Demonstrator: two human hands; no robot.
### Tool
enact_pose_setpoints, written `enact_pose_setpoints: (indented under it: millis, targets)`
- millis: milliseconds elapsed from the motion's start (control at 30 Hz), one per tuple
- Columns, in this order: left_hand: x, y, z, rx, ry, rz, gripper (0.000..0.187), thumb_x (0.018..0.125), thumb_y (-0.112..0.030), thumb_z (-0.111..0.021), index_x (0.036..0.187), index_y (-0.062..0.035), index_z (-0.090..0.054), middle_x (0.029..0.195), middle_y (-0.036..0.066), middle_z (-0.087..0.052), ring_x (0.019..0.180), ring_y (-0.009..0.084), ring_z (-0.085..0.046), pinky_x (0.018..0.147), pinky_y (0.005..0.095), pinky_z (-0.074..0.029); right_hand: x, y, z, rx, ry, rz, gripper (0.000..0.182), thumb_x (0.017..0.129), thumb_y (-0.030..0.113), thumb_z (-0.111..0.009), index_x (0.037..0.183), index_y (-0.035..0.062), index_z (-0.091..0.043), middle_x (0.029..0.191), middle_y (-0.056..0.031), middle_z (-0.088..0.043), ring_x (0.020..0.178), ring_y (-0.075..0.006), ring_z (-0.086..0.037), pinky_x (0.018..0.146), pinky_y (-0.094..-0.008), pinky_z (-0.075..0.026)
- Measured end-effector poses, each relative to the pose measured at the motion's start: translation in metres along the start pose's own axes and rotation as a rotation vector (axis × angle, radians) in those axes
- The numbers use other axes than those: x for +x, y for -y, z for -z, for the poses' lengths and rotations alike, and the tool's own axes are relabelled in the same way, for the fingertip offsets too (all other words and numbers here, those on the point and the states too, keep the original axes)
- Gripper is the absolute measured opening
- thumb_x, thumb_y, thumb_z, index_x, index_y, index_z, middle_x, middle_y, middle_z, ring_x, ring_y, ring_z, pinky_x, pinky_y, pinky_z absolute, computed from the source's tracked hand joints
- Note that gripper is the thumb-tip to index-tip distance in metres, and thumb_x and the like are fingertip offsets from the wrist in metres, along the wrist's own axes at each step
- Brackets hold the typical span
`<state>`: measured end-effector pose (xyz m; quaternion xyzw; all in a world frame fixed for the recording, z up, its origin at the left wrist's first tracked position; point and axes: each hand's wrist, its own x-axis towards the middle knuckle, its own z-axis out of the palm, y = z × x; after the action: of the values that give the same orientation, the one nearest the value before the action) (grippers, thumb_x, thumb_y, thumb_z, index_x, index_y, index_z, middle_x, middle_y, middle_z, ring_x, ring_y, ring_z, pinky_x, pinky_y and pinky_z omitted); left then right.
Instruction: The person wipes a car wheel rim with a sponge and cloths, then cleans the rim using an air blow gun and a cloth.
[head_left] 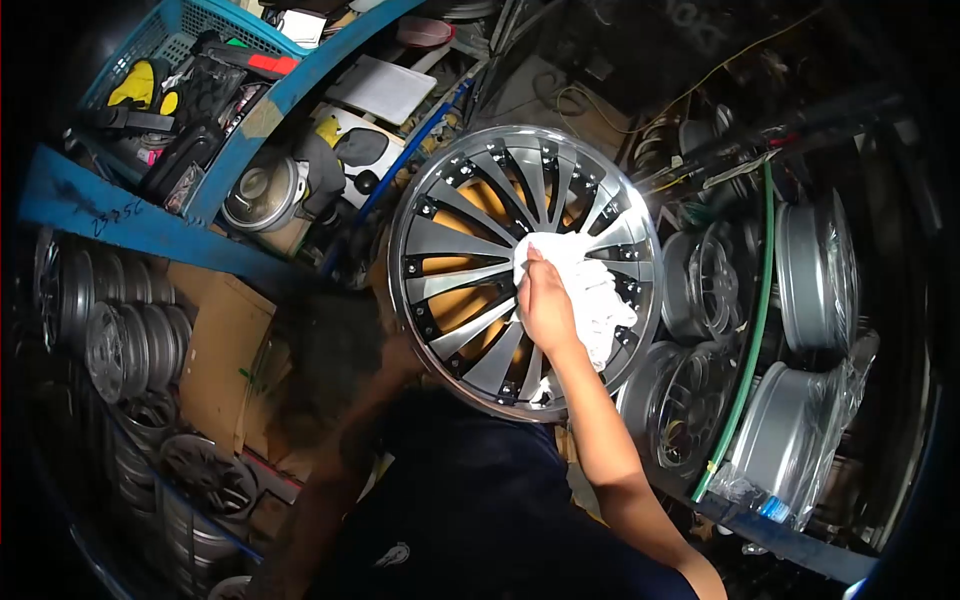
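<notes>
An alloy wheel (460,238) with silver-and-black spokes and a polished outer lip faces me, in front of my dark shirt. My right hand (546,300) is closed on a bunched white cloth (600,300) and presses it against the wheel's centre and right-hand spokes. Deep in shadow, my left hand (402,358) is at the wheel's lower left edge; its fingers are hidden, so its grip cannot be made out. Brown-orange material shows through the gaps between the spokes.
Blue shelving (130,225) at left holds a teal basket (185,35) of mixed items. Stacked wheels (135,345) and a cardboard sheet (222,350) are below it. On the right, more wheels (815,280) sit on a rack by a green strip (752,360).
</notes>
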<state>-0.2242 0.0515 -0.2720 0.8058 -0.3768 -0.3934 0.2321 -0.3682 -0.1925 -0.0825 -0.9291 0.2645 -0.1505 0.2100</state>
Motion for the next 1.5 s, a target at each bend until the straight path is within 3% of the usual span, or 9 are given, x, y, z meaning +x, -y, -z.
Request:
enact_pose_setpoints:
  millis: [133, 267, 367, 433, 533, 733, 1133, 1367, 1500]
  targets:
    - [0.002, 0.01, -0.034, -0.039, -0.417, -0.166, 0.071, 0.075, -0.055, -0.079, 0.13, -0.0118, -0.067, 0.127, 0.018, -0.07, 0.118, 0.0369, -0.067, 0.099, 0.0461, -0.054, 0.005, 0.003, -0.006, -0.123, -0.056, 0.037, 0.029, 0.096, 0.002, -0.055, 0.123, -0.0071, -0.054, 0.131, -0.0311, -0.062, 0.121, -0.0468, -0.061, 0.11, -0.0507, -0.047]
    - [0.013, 0.029, -0.031, 0.111, -0.043, -0.01, 0.069, 0.078, -0.052, -0.078, 0.133, -0.0129, -0.065, 0.131, 0.017, -0.067, 0.12, 0.0367, -0.066, 0.102, 0.0457, -0.053, 0.01, 0.01, 0.008, -0.011, -0.079, -0.017, 0.024, 0.094, 0.005, -0.055, 0.116, -0.0052, -0.057, 0.1, -0.0258, -0.072, 0.095, -0.0433, -0.07, 0.086, -0.0493, -0.056]
    - [0.007, 0.018, -0.029, 0.036, -0.238, -0.073, 0.068, 0.077, -0.054, -0.074, 0.128, -0.009, -0.066, 0.12, 0.022, -0.07, 0.108, 0.0425, -0.069, 0.094, 0.0515, -0.056, -0.027, -0.005, 0.046, 0.171, 0.072, -0.34, 0.022, 0.095, 0.007, -0.054, 0.116, 0.0005, -0.058, 0.076, -0.0185, -0.069, 0.069, -0.0357, -0.07, 0.067, -0.0454, -0.055]
    - [0.004, 0.018, -0.027, 0.074, -0.256, -0.126, 0.068, 0.078, -0.053, -0.074, 0.13, -0.0095, -0.065, 0.122, 0.023, -0.07, 0.108, 0.0437, -0.069, 0.093, 0.0522, -0.055, -0.045, -0.023, 0.055, 0.269, -0.269, -0.381, 0.014, 0.101, 0.012, -0.047, 0.109, 0.0051, -0.057, 0.06, -0.007, -0.056, 0.055, -0.0129, -0.055, 0.052, -0.0358, -0.045]
    - [-0.001, 0.007, -0.004, 0.085, -0.014, 0.031, 0.068, 0.08, -0.052, -0.072, 0.133, -0.0107, -0.063, 0.123, 0.023, -0.069, 0.109, 0.0446, -0.068, 0.094, 0.0525, -0.055, -0.063, -0.065, 0.048, 0.548, -0.584, -0.554, 0.014, 0.107, 0.018, -0.05, 0.104, 0.0057, -0.056, 0.068, 0.0031, -0.049, 0.059, -0.0072, -0.043, 0.053, -0.0276, -0.038]
    - [0.007, 0.04, -0.022, 0.09, -0.168, -0.136, 0.07, 0.078, -0.051, -0.075, 0.135, -0.0139, -0.062, 0.128, 0.021, -0.068, 0.119, 0.0434, -0.064, 0.098, 0.0498, -0.053, -0.064, 0.004, 0.06, 0.319, -0.212, -0.562, 0.03, 0.098, 0.016, -0.069, 0.121, 0.0027, -0.056, 0.099, -0.0068, -0.07, 0.074, -0.0094, -0.053, 0.067, -0.0264, -0.046]
    - [0.004, 0.035, -0.006, 0.119, -0.241, -0.319, 0.067, 0.079, -0.053, -0.073, 0.13, -0.0096, -0.065, 0.124, 0.021, -0.069, 0.119, 0.0426, -0.064, 0.098, 0.0491, -0.053, -0.079, 0.006, 0.049, 0.326, -0.35, -0.367, 0.019, 0.092, 0.009, -0.071, 0.109, 0.0024, -0.075, 0.106, -0.0171, -0.075, 0.095, -0.0306, -0.073, 0.085, -0.0382, -0.055]
    - [0.015, 0.045, 0.031, 0.011, 0.033, -0.245, 0.045, 0.094, -0.019, -0.062, 0.135, -0.0007, -0.06, 0.135, 0.024, -0.062, 0.129, 0.0409, -0.057, 0.107, 0.043, -0.046, -0.092, 0.022, 0.057, 0.423, -0.443, -0.597, 0.023, 0.091, 0.006, -0.059, 0.114, 0.0061, -0.061, 0.075, -0.0058, -0.065, 0.054, -0.0097, -0.049, 0.051, -0.0263, -0.039]
    - [0.0, 0.001, 0.069, -0.809, -0.612, -0.262, 0.05, 0.088, 0.006, -0.056, 0.137, 0.0, -0.058, 0.124, 0.013, -0.064, 0.115, 0.0233, -0.059, 0.1, 0.034, -0.047, -0.106, 0.007, 0.065, 0.345, -0.304, -0.501, 0.036, 0.086, 0.0, -0.054, 0.12, 0.0045, -0.064, 0.09, -0.0118, -0.067, 0.064, -0.0122, -0.056, 0.059, -0.0282, -0.044]
